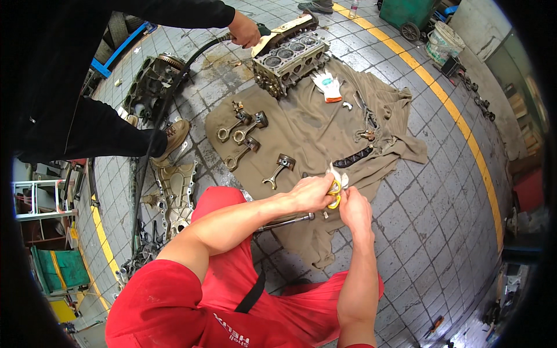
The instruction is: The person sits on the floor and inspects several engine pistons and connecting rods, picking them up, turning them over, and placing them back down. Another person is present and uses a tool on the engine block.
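My left hand (313,193) is closed, its fingertips against the yellow-handled scissors (335,201), whose loops show between my hands. Beside it, my right hand (355,210) is closed at the lower end of a crumpled white piece of material (337,174), perhaps cloth. The blades of the scissors are hidden. Just beyond my hands a dark ridged strip (354,157) lies on the brown cloth (301,130). Left of them is a piston with its connecting rod (279,170). Several more pistons with rods (242,152) lie farther left on the cloth.
An engine block (292,60) stands at the cloth's far edge, where another person's hand (244,30) holds a hosed tool. A white glove (328,87) lies near it. A second engine part (152,87) and a metal cover (176,194) are left. A ratchet handle (290,221) lies by my knees.
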A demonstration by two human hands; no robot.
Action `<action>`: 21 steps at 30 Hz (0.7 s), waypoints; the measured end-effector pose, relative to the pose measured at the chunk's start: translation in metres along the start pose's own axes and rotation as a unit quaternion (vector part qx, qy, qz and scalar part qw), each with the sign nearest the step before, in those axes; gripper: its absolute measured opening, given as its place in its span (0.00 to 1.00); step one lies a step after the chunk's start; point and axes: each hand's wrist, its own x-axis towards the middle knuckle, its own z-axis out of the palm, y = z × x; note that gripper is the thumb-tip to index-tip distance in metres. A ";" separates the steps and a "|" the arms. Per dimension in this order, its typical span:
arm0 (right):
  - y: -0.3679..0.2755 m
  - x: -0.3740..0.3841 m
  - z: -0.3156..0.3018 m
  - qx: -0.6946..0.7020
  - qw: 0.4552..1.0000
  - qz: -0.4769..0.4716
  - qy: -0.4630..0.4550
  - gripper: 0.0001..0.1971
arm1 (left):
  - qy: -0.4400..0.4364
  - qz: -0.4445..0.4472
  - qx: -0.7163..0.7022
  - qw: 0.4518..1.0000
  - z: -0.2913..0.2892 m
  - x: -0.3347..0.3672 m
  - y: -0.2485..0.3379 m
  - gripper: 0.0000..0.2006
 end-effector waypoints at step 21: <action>0.003 -0.002 0.001 -0.014 1.000 -0.013 -0.001 0.14 | -0.019 0.006 0.010 1.000 0.009 0.003 -0.009 0.24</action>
